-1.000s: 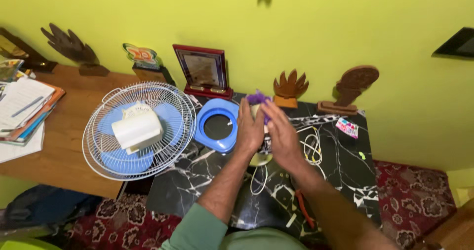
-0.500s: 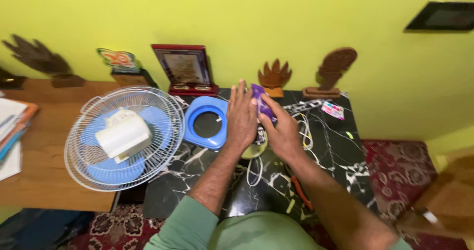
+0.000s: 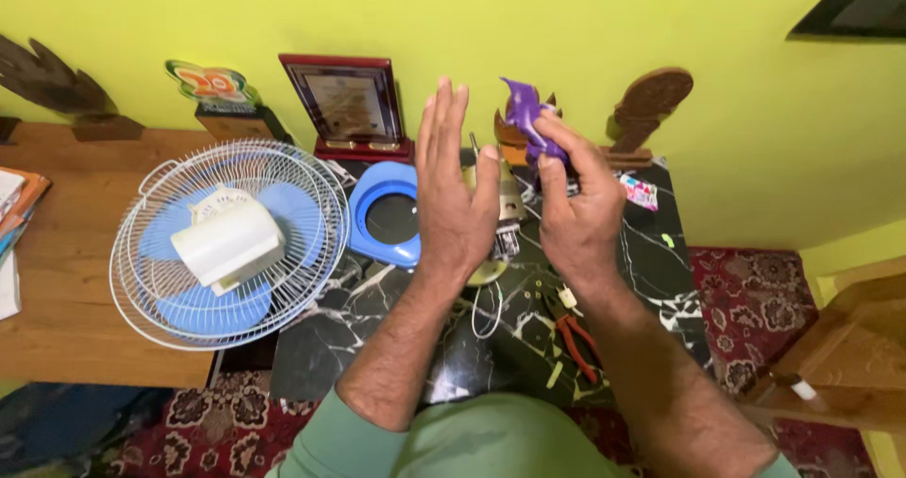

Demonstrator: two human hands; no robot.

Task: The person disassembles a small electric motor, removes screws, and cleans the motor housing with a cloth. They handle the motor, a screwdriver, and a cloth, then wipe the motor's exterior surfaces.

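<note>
Purple cloth (image 3: 525, 112) was clenched in the right hand (image 3: 576, 209) while the left hand (image 3: 455, 200), fingers released and flat, steadied the motor (image 3: 507, 216), apparently mid-wiping, so the next stroke needed firm support.

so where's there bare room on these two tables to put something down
Free: the wooden table left of the fan guard, and the black marble table right of the pliers. Crowded: the middle, under the left hand and right hand, with the blue ring and white cable.
</note>
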